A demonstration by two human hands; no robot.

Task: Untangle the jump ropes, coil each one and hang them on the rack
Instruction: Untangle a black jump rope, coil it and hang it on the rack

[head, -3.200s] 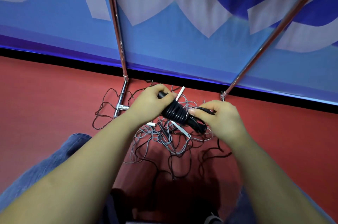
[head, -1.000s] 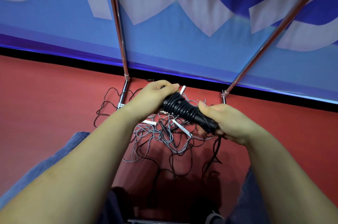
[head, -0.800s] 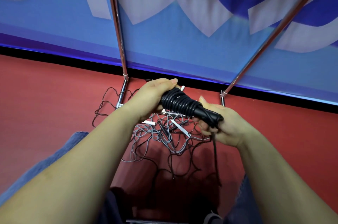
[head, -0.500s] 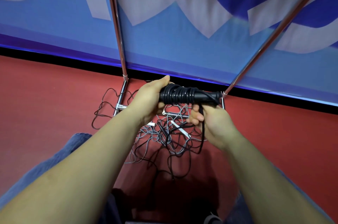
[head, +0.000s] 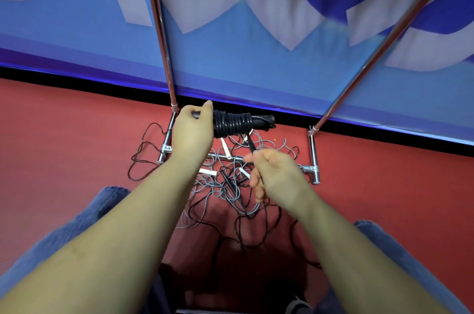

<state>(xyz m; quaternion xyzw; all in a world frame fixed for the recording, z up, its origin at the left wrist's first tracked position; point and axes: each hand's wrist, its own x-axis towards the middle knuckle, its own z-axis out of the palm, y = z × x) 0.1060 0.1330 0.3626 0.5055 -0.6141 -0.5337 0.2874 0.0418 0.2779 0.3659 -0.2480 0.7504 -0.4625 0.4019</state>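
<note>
Floor (head: pixel 64 139): red, matte; loose grey-and-black rope tangle (head: pixel 225 185) lying on it
Right hand (head: pixel 277 175): pinches a black cord strand
Left hand (head: pixel 192 131): grips coiled black rope (head: pixel 233 122), glossy, held level above the tangle
Rack (head: pixel 313 157): chrome tubes
Beyond: blue-white banner (head: pixel 256 44)

Light is even and fairly bright with a cool blue cast, and a soft dark shadow pools on the red floor (head: pixel 77 134) between the person's knees, low in the middle of the view. The chrome rack poles (head: pixel 159 31) carry thin bright glints along their length, and the blue banner (head: pixel 230 62) behind them looks smeared and soft. The wide-angle lens splays the poles outward and bends the floor line toward the edges, and the right hand (head: pixel 277 175) is slightly motion-blurred while the tangled jump ropes (head: pixel 225 185) on the floor stay reasonably sharp.
</note>
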